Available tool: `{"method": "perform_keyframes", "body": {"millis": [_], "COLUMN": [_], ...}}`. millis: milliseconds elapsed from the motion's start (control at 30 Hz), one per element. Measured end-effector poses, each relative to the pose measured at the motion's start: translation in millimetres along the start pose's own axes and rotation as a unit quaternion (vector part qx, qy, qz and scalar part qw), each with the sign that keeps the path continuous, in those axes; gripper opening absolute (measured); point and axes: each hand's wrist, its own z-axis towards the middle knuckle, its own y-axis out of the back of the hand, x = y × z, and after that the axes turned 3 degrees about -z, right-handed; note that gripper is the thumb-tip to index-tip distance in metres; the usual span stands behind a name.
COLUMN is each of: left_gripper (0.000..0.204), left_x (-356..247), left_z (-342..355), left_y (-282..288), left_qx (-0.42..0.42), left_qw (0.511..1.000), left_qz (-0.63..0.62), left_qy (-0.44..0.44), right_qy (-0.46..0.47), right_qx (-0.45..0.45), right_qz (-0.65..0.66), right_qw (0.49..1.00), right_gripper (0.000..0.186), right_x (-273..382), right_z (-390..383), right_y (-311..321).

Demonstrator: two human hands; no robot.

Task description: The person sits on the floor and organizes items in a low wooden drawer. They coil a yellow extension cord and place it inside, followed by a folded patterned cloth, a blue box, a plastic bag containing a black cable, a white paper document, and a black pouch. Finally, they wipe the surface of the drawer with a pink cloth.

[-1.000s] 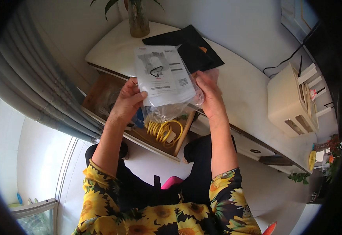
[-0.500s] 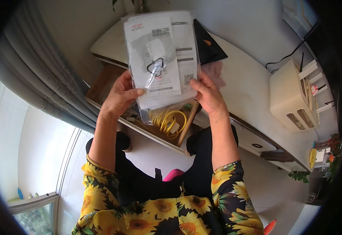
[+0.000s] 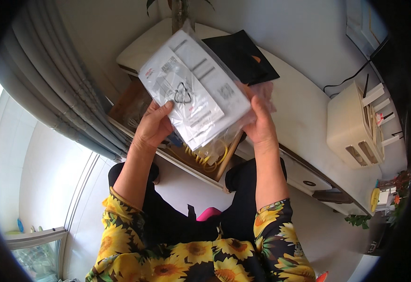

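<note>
Up over the drawer I hold a clear plastic bag [image 3: 231,101] with white printed papers inside, tilted clockwise. My left hand [image 3: 156,128] grips its lower left edge, the thumb lying on top and the fingers beneath. My right hand [image 3: 261,123] pinches its right edge, where the loose plastic bunches up. Below, the pulled-out wooden drawer [image 3: 230,157] holds a coiled yellow cable [image 3: 200,162], partly covered by the bag. Other items in the drawer's left part are hard to make out.
On the long white cabinet [image 3: 299,108] lie a black flat pouch [image 3: 240,54] and pinkish clear plastic [image 3: 265,91]. A cream box [image 3: 353,127] with white antennas beside it stands farther right. A grey curtain [image 3: 59,94] hangs at left, and a plant stem [image 3: 179,14] rises behind.
The bag of papers has turned clockwise and come slightly lower. My left hand has shifted right along its edge, and more of the black pouch shows now.
</note>
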Motion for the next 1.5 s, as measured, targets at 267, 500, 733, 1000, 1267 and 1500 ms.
{"method": "perform_keyframes", "body": {"millis": [267,500,733,1000,1267,1500], "left_gripper": [0.046,0.046,0.053,0.057,0.045,0.017], "left_x": [0.9,-7.4,-35.0,-61.4,-48.3,-22.4], "left_z": [-1.0,-22.2,-54.0,-63.8,-53.9,-36.8], "left_y": [8.9,15.6,19.5,42.5,22.1,28.9], "left_qx": [-0.01,-0.016,-0.105,-0.112,0.0,-0.034], "left_qw": [0.993,0.988,0.975,0.919,0.935,0.978], "left_qz": [-0.116,-0.117,0.163,0.376,0.336,0.189], "left_qy": [0.026,0.101,0.104,-0.046,-0.113,-0.087], "right_qy": [0.08,0.288,0.298,0.18,0.095,0.061], "right_qx": [0.026,0.001,0.061,-0.015,-0.054,-0.058], "right_qz": [-0.061,-0.539,-0.475,-0.373,-0.199,-0.152], "right_qw": [0.995,0.792,0.826,0.91,0.974,0.985], "right_gripper": [0.058,0.051,0.02,0.011,0.017,0.021], "right_x": [5.9,3.3,-14.7,-42.7,-62.6,-65.4], "right_z": [0.2,0.0,3.3,9.4,12.9,9.5], "right_y": [-9.7,-27.1,-60.9,-66.5,-57.8,-52.6]}}
